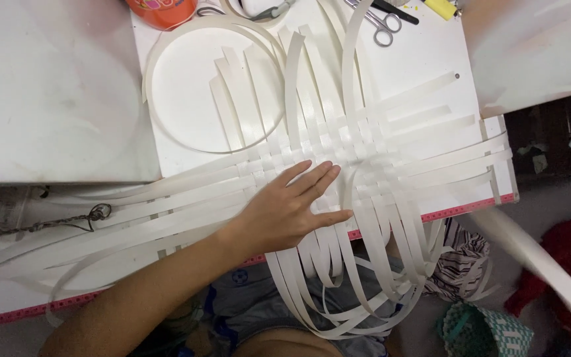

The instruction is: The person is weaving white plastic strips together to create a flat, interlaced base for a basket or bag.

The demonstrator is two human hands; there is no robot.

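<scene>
A person's left hand (292, 208) lies flat, fingers spread and gripping nothing, on a mat of woven white strips (338, 155) at the near edge of the white tabletop (431, 59). The woven centre lies just right of the fingertips, loose strip ends running outward on all sides. The right hand is out of view; scissors (381, 23) are cut off at the top edge.

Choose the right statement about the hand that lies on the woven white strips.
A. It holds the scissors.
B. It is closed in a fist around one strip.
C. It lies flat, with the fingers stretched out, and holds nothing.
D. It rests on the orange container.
C: the left hand lies palm down on the woven white strips, fingers straight, while the scissors lie untouched at the far edge of the board.
</scene>
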